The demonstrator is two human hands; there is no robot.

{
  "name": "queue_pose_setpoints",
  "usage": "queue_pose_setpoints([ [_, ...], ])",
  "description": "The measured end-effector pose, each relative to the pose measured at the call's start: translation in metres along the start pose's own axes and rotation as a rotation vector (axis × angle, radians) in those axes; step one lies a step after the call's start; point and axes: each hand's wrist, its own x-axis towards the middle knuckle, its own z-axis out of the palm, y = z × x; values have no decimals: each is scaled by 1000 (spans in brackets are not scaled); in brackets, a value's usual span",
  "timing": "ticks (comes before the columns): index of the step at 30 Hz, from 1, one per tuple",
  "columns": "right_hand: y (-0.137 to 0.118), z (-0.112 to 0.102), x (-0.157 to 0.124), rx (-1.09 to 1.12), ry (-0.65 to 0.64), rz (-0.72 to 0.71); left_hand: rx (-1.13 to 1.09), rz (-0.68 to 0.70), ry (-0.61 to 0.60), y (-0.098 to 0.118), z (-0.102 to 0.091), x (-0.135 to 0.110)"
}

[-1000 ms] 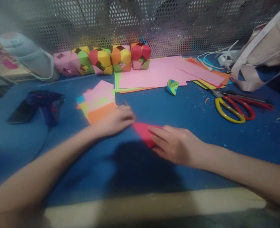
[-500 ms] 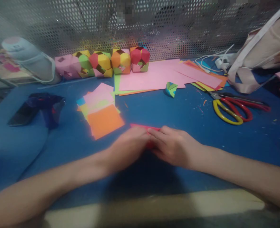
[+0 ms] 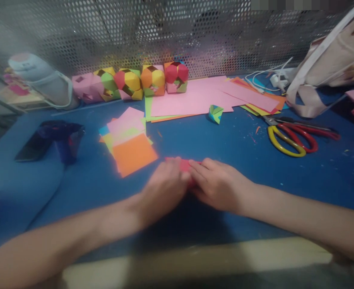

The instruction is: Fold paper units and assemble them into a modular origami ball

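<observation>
A red paper piece (image 3: 184, 164) lies on the blue table top (image 3: 225, 140), mostly covered by both hands. My left hand (image 3: 164, 188) rests on its left part with fingers curled down onto it. My right hand (image 3: 217, 182) presses on its right part, fingers together and pointing left. The two hands touch over the paper. A stack of small coloured paper squares (image 3: 131, 140), orange on top, lies just left of my left hand.
Several folded paper balls (image 3: 140, 80) line the perforated metal back wall. Large pink sheets (image 3: 195, 98) and a small folded green piece (image 3: 215, 112) lie behind. Scissors (image 3: 294, 134) lie at right, a bag (image 3: 333, 64) at far right, a dark phone (image 3: 34, 146) and a bottle (image 3: 41, 78) at left.
My left hand has come from the paper stack to the red paper and now meets my right hand over it. More of the red paper is covered.
</observation>
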Motion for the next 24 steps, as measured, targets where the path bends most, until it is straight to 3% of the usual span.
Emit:
queue_pose_setpoints([
  [7,3,-18,-10,-93,-180,110,88,-45,26,-4,7,0],
  [10,4,-27,-12,-122,-294,159,135,-65,23,-5,3,2],
  [13,6,-35,-13,-138,-325,171,152,-28,69,-9,-3,4],
  [16,12,-38,-13,-130,-261,208,101,-34,111,-16,-6,6],
  [19,16,-32,-10,-138,-86,241,6,-38,190,-18,-3,9],
  [22,14,-14,-4,-61,124,166,-162,56,194,-14,3,13],
  [24,12,-1,-1,60,152,65,-252,116,150,-11,6,15],
])
